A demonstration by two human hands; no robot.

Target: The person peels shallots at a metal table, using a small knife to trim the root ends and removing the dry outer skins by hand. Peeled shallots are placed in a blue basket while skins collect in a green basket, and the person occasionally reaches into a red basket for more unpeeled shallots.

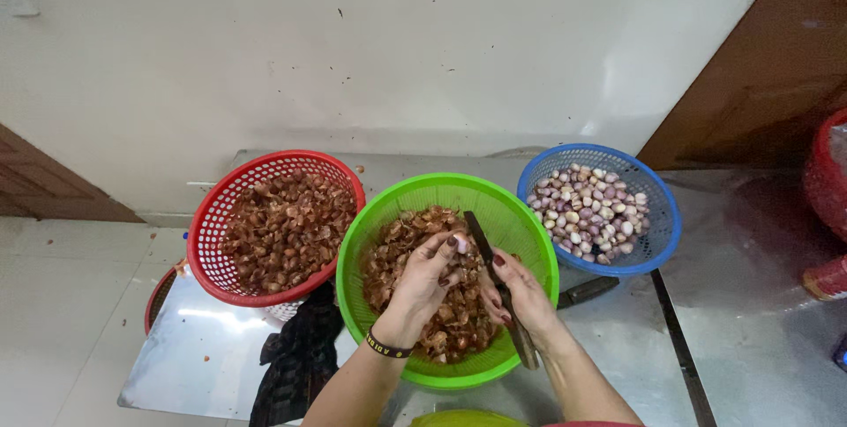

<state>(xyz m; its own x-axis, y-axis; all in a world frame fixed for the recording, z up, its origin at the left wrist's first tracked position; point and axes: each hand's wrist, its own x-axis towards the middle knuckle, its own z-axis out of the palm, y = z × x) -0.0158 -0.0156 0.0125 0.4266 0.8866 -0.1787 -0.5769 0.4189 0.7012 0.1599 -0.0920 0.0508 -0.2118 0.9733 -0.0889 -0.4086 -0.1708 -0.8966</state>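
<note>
Both forearms rise from the bottom edge, cut off at the elbows. Left hand (430,270), a dark band at its wrist, pinches a small shallot (460,243) at the fingertips, mostly hidden by them. Right hand (516,290) grips a knife (490,259); its handle end pokes out below the wrist, blade tip angled up-left beside the shallot. Both hover over the green basket (522,235) of brown peels. Left sits a red basket (214,215) of unpeeled shallots, right a blue basket (657,215) of peeled ones. A dark cloth (296,361) droops off the steel table (203,352). A yellow-green object at the bottom edge is too cropped to identify.
</note>
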